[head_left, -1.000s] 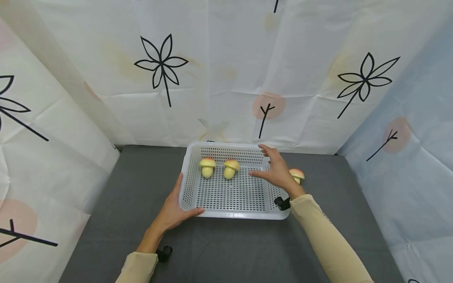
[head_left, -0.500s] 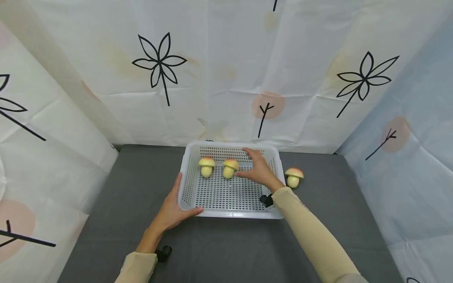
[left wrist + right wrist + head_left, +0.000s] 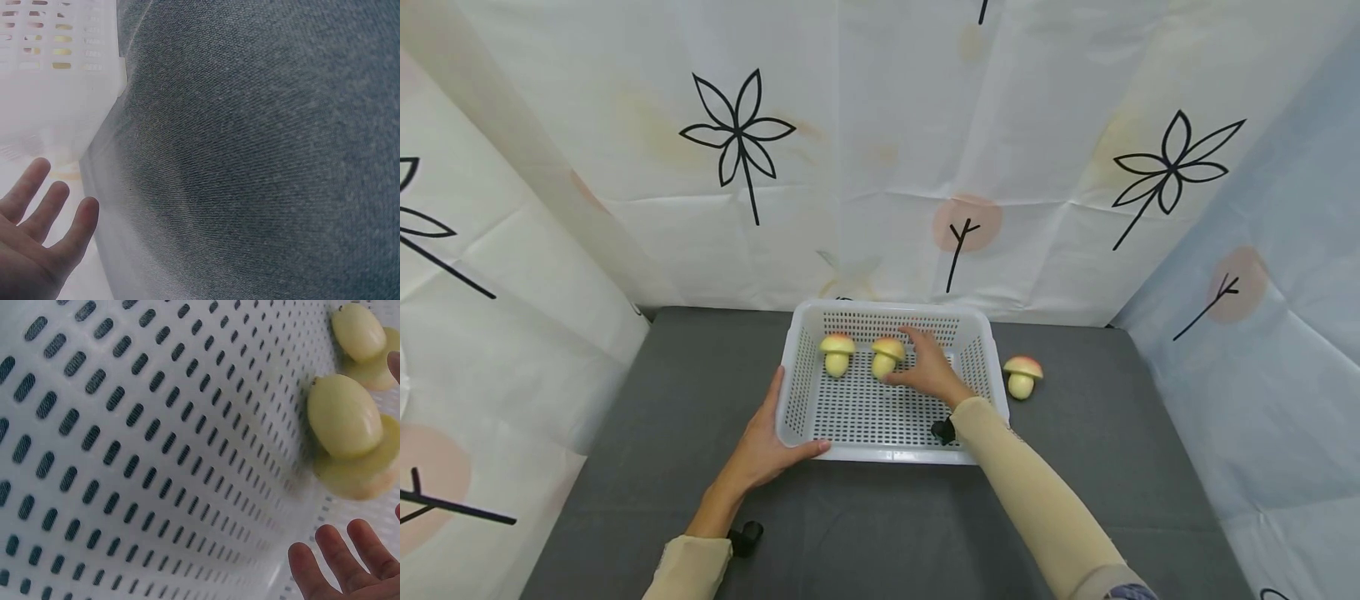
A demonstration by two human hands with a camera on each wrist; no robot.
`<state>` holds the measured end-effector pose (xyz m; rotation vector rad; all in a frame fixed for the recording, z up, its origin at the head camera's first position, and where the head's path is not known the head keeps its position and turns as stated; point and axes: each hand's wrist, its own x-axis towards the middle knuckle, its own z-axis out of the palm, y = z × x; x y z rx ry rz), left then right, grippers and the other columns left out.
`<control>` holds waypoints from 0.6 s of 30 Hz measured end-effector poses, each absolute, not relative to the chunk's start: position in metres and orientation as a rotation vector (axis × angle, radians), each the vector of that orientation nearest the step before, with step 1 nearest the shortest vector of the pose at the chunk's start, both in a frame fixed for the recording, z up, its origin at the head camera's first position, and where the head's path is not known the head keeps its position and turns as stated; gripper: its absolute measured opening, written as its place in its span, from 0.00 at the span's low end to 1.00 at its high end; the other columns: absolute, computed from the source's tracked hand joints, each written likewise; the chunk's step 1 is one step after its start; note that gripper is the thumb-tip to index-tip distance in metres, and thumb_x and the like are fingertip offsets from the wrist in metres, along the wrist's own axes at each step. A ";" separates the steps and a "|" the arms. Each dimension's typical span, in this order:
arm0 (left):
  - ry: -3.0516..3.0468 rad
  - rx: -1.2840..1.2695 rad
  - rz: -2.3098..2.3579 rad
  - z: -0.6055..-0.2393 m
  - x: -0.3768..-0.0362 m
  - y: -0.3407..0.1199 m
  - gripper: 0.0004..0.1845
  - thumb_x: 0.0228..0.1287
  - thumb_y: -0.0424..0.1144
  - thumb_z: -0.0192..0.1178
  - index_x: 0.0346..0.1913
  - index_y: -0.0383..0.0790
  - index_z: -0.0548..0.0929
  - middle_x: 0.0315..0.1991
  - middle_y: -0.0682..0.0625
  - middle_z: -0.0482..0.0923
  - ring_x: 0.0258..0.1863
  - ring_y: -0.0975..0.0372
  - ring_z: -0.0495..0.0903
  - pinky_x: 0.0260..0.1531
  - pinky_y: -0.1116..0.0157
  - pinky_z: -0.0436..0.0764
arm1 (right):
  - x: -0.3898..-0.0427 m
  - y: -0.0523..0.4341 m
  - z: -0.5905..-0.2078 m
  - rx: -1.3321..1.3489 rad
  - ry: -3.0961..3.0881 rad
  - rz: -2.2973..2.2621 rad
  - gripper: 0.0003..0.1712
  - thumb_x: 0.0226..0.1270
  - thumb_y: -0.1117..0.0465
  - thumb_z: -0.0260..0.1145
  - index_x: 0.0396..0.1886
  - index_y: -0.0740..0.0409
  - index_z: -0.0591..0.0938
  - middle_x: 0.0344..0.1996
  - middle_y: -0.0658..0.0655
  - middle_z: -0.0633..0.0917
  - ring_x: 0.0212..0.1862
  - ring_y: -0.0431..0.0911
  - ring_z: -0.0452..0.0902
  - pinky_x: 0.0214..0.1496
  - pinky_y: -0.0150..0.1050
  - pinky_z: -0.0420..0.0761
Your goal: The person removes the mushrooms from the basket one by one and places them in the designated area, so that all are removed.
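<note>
mushroom [image 3: 886, 356] in basket [image 3: 891, 452]: right hand [image 3: 928, 369] beside it, fingers spread (not gripping); left hand [image 3: 765, 446] flat against basket corner.

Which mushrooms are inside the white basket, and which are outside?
Two mushrooms lie inside the white basket, near its far wall. A third mushroom lies outside, on the grey table right of it.

Three toy mushrooms [image 3: 884, 357]; one white basket [image 3: 887, 453]; two hands [image 3: 763, 450].
</note>
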<state>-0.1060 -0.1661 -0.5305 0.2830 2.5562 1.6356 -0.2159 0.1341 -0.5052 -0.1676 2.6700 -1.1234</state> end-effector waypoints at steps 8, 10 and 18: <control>2.576 0.281 1.620 -0.531 -0.106 -0.166 0.74 0.44 0.52 0.83 0.83 0.57 0.35 0.79 0.43 0.53 0.64 0.46 0.72 0.59 0.42 0.68 | -0.217 0.129 -0.510 -0.131 2.676 -1.084 0.61 0.50 0.50 0.84 0.80 0.49 0.61 0.75 0.67 0.61 0.74 0.63 0.59 0.68 0.63 0.64; 2.574 0.280 1.621 -0.531 -0.106 -0.166 0.73 0.45 0.50 0.83 0.83 0.56 0.35 0.79 0.42 0.53 0.64 0.46 0.72 0.58 0.42 0.69 | -0.218 0.128 -0.510 -0.130 2.672 -1.076 0.61 0.50 0.50 0.84 0.80 0.49 0.60 0.75 0.67 0.61 0.73 0.63 0.60 0.68 0.63 0.64; 2.549 0.273 1.633 -0.506 -0.100 -0.159 0.71 0.48 0.41 0.82 0.83 0.46 0.36 0.78 0.35 0.52 0.63 0.38 0.71 0.59 0.40 0.67 | -0.219 0.124 -0.514 -0.132 2.665 -1.051 0.62 0.49 0.50 0.85 0.81 0.49 0.59 0.75 0.68 0.59 0.73 0.64 0.61 0.68 0.61 0.65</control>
